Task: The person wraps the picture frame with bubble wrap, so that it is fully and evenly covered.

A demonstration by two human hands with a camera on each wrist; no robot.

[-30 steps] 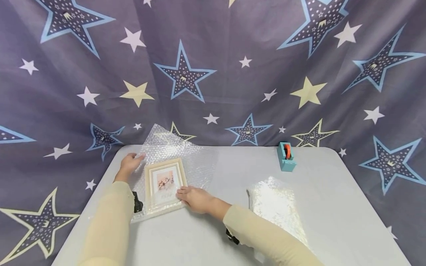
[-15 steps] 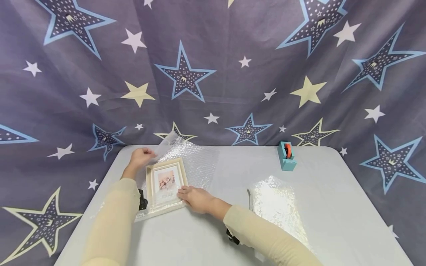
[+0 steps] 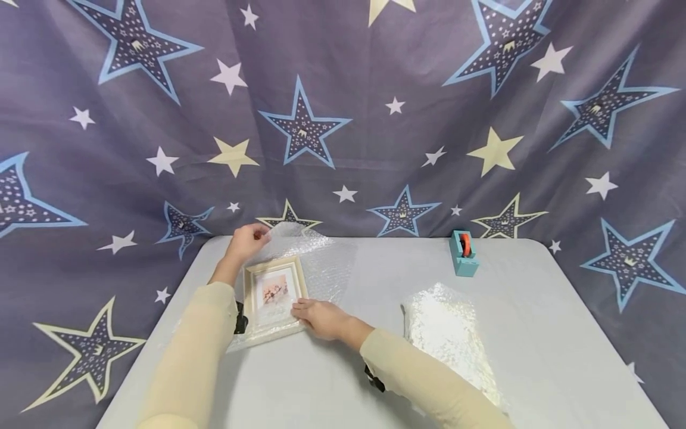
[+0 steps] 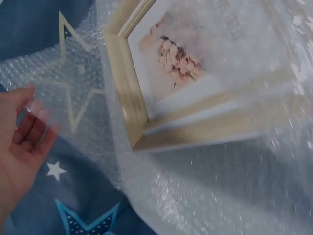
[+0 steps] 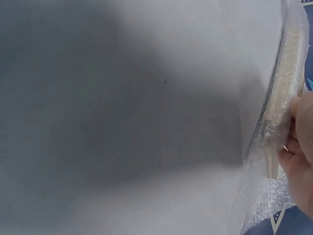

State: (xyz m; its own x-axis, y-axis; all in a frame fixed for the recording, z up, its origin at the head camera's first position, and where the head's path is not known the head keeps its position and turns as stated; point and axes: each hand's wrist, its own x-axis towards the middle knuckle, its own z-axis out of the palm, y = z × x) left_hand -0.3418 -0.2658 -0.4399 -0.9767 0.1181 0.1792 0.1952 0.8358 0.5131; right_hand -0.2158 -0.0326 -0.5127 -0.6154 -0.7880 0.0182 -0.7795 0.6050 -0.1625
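A cream picture frame (image 3: pixel 276 288) with a pink floral print lies face up on a sheet of clear bubble wrap (image 3: pixel 329 265), toward the table's left side. Wrap is folded over the frame's lower part. Beyond its upper left corner, my left hand (image 3: pixel 245 243) pinches the raised edge of the wrap between thumb and fingers; the left wrist view shows that hand (image 4: pixel 22 147) at the wrap's border. My right hand (image 3: pixel 321 319) holds the wrapped lower right corner. In the right wrist view, its fingers (image 5: pixel 293 147) lie against the wrapped side of the frame.
A teal tape dispenser (image 3: pixel 463 255) with an orange roll stands at the table's back right. Right of my right hand lies a shiny bubble-wrap bundle (image 3: pixel 447 328), partly behind my forearm. A star-patterned curtain (image 3: pixel 364 131) hangs along the table's back edge.
My left hand has moved right and farther back, drawing the wrap's raised far left corner toward the frame's top. My right hand keeps its place on the lower right corner.
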